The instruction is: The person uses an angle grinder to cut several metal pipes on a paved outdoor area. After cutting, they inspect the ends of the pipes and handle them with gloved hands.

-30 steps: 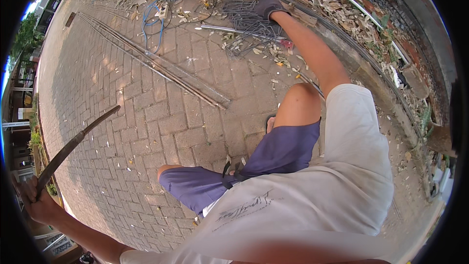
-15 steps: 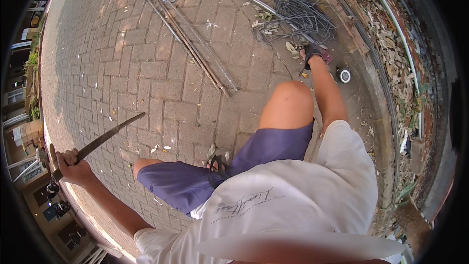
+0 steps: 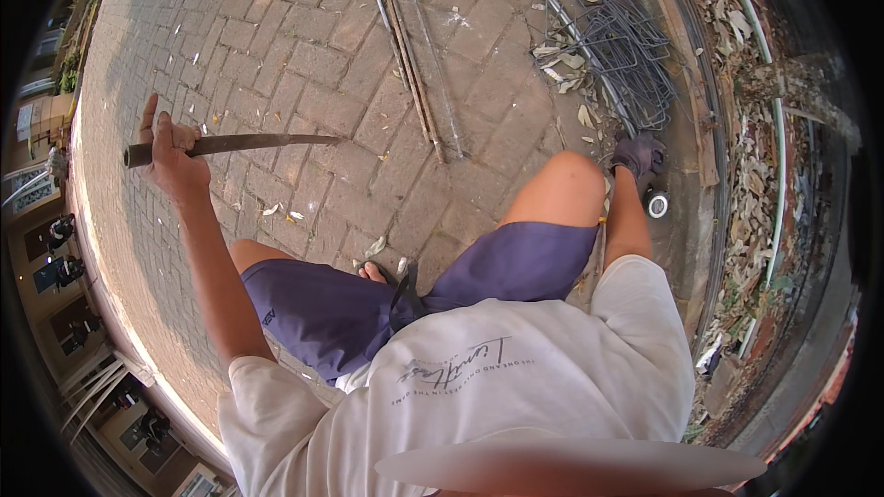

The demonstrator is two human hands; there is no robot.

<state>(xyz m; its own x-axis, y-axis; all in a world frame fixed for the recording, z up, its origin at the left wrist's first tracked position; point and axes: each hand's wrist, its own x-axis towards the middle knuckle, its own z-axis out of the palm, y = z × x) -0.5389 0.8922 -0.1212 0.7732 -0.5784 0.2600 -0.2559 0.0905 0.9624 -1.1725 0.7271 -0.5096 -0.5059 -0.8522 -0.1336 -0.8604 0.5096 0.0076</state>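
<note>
My left hand (image 3: 177, 158) is raised on the left, wrapped round a dark metal pipe (image 3: 249, 144). One end of the pipe is hollow and round; the other narrows to a thin tip over the bricks. A finger of that hand points up, off the pipe. Low on the right, my right hand (image 3: 640, 155) wears a dark glove, its fingers curled. It is at the near end of a silver pipe (image 3: 580, 35); what lies inside the fingers is hidden. Bent dark metal wire frames (image 3: 635, 51) are heaped beside that pipe.
Long rusty rods (image 3: 405, 55) lie on the brick paving (image 3: 313, 64) ahead of me. A small round white-rimmed object (image 3: 657, 204) sits by my right wrist. A kerb (image 3: 704, 110) and dry leaves (image 3: 741, 175) run along the right. My knees are bent below.
My left hand has risen and moved inward, and its pipe now lies nearly level across the view. My right hand has turned, showing the glove's dark back. The view has shifted.
</note>
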